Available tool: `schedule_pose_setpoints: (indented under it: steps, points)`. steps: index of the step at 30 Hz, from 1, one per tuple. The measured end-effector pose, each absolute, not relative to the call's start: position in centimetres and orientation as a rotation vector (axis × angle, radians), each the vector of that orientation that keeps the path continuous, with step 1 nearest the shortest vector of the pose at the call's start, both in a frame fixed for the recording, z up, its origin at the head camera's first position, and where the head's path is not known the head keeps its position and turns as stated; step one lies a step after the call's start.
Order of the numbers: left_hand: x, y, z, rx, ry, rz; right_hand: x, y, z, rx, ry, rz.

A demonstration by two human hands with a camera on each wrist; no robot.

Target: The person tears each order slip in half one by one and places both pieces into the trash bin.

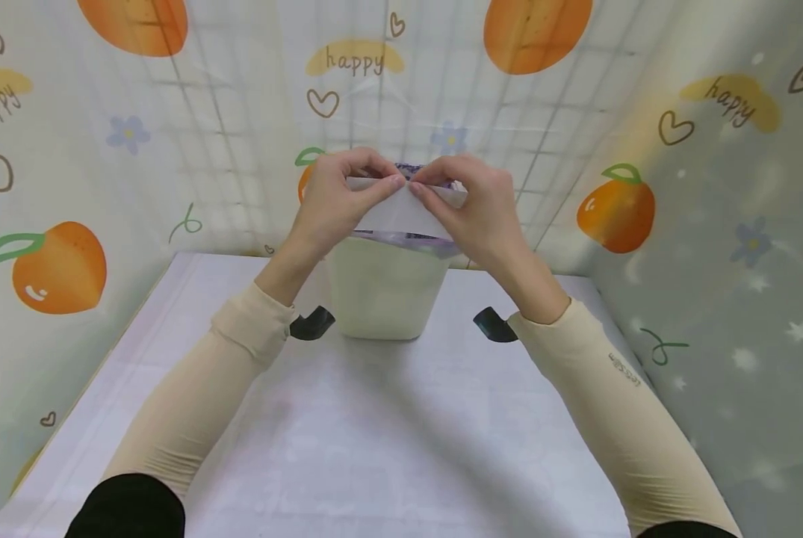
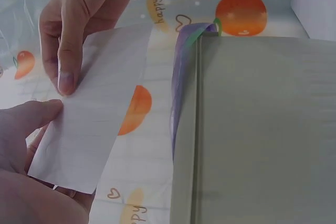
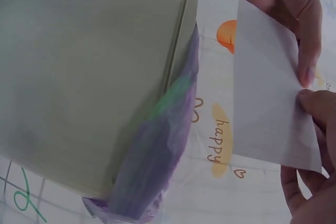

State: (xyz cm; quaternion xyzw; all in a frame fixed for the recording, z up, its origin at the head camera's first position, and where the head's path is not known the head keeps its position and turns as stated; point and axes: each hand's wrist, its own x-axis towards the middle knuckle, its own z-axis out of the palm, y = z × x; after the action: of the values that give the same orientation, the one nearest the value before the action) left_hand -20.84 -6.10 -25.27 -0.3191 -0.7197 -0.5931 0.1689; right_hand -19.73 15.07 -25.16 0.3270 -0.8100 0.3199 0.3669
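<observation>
Both hands hold a white sheet of paper [image 1: 401,213] by its upper edge, above a pale green bin [image 1: 388,288]. My left hand [image 1: 337,190] pinches the edge between thumb and fingers, left of its middle. The right hand [image 1: 471,202] pinches it just to the right, so the thumbs nearly meet. In the left wrist view the paper [image 2: 100,114] hangs apart from the bin's rim. A purple translucent bag [image 3: 157,150] lines the bin and folds over its rim in the right wrist view. Most of the bin's inside is hidden.
The bin stands toward the back of a table with a white cover [image 1: 388,448]. Behind it hangs a curtain [image 1: 240,187] printed with oranges and hearts, with a wire grid showing through. A dark wrist camera mount [image 1: 312,323] sticks out beside the left sleeve.
</observation>
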Motion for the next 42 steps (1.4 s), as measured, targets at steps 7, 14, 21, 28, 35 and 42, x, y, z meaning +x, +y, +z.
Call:
schedule_pose_setpoints:
  steps: [7, 14, 21, 28, 35, 42]
  points:
    - [-21.0, -6.0, -24.2, -0.898, -2.051, -1.737, -21.1, 15.0, -25.1, 0.858, -2.007, 0.820]
    - [-24.1, -5.7, -25.7, -0.859, -2.055, -1.720, -22.9, 15.0, -25.8, 0.840, -2.007, 0.828]
    - [-25.8, -5.7, -26.4, -0.822, -2.080, -1.715, -23.7, 15.0, -25.9, 0.829, -2.057, 0.799]
    - [-26.6, -5.8, -26.6, -0.819, -2.129, -1.843, -23.8, 15.1, -26.2, 0.833, -2.038, 0.761]
    - [-26.8, -5.7, -26.2, -0.766, -2.146, -1.969, -23.7, 15.2, -26.2, 0.891, -1.971, 0.714]
    - [-26.9, -5.5, -26.2, -0.708, -2.178, -2.055, -22.9, 15.2, -25.7, 0.918, -1.911, 0.687]
